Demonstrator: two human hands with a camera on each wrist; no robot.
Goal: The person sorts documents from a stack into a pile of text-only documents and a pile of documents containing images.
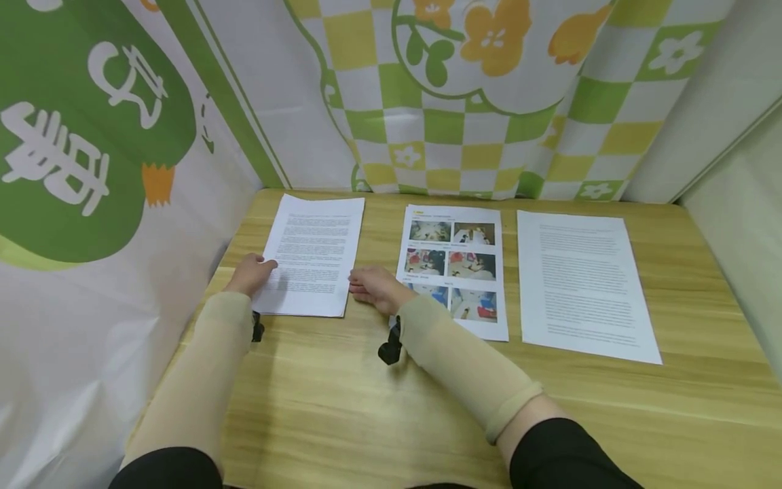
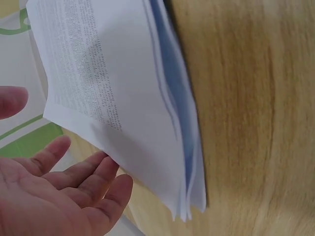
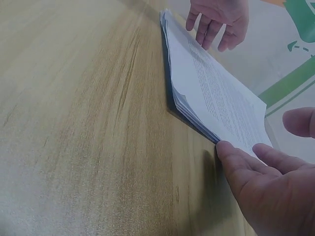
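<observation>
A stack of printed text sheets (image 1: pixel 314 255) lies at the left of the wooden table, its near-side sheet edges slightly fanned in the left wrist view. At the stack's left edge is my left hand (image 1: pixel 252 274), fingertips (image 2: pixel 106 162) right at the paper's border and thumb held apart. My right hand (image 1: pixel 379 288) is at the opposite edge, with a fingertip (image 3: pixel 226 147) against the side of the sheets and its thumb raised. Neither hand curls round the paper. Both wrists carry pale sleeves with a black strap.
Right of the stack lies a sheet with several colour photos (image 1: pixel 455 272), partly covered by my right hand and wrist. Farther right is another text page (image 1: pixel 583 285). A patterned green, yellow and white curtain (image 1: pixel 452 142) hangs behind the wooden table (image 1: pixel 342 380); white cloth borders the left.
</observation>
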